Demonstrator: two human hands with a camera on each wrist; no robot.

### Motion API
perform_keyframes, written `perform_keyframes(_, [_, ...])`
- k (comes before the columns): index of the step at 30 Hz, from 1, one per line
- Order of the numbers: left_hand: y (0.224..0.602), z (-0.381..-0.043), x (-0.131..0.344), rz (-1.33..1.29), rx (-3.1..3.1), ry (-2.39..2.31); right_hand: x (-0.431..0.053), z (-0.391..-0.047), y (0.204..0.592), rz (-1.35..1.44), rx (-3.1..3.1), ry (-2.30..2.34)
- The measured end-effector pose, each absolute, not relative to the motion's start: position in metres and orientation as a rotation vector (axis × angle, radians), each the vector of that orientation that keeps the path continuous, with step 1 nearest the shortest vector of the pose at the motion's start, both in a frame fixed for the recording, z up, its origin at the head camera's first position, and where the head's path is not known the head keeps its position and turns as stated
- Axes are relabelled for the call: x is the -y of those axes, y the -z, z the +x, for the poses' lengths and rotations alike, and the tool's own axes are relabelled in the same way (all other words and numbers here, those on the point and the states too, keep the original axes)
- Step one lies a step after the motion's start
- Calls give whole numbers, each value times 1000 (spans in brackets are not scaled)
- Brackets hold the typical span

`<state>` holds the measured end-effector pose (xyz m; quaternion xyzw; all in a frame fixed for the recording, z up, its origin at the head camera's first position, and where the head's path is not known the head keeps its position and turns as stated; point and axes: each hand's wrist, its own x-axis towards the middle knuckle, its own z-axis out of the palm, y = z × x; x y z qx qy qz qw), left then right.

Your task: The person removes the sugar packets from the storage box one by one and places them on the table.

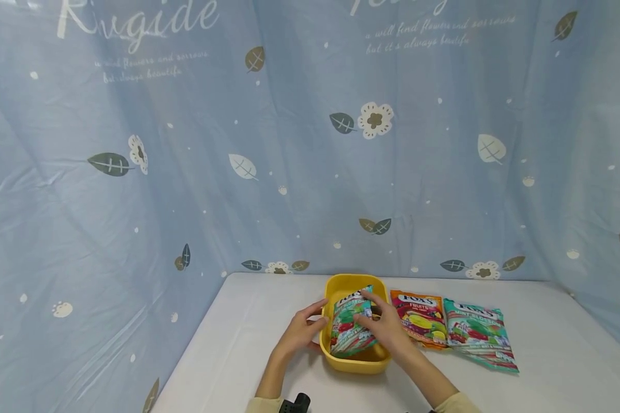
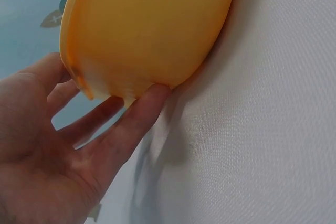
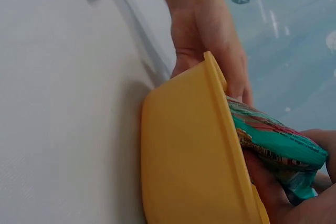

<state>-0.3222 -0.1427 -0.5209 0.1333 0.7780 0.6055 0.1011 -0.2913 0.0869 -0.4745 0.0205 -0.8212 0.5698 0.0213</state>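
Observation:
A yellow plastic tub point(image 1: 359, 366) stands upright on the table, and a teal bag of Fox's candy point(image 1: 348, 324) is tilted inside it. My right hand point(image 1: 387, 330) grips the right side of this bag, with its fingertips over the printed front. In the right wrist view, the bag's teal end point(image 3: 283, 145) sticks up past the rim between the fingers. My left hand point(image 1: 297, 335) holds the tub's left side. Seen from the left wrist, some fingers point(image 2: 149, 106) lie against the outer wall while others reach over the rim.
To the right of the tub lies an orange Fox's Fruits bag point(image 1: 421, 321). Beside it is another teal Fox's bag point(image 1: 480, 332). The white table point(image 1: 243, 321) backs onto a blue patterned curtain point(image 1: 299, 172).

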Motion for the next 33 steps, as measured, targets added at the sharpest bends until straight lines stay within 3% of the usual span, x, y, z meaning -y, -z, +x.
perform_keyframes(33, [521,-322,141,376,-2324,-1799,-152,-257,445,-111,2358,-2241])
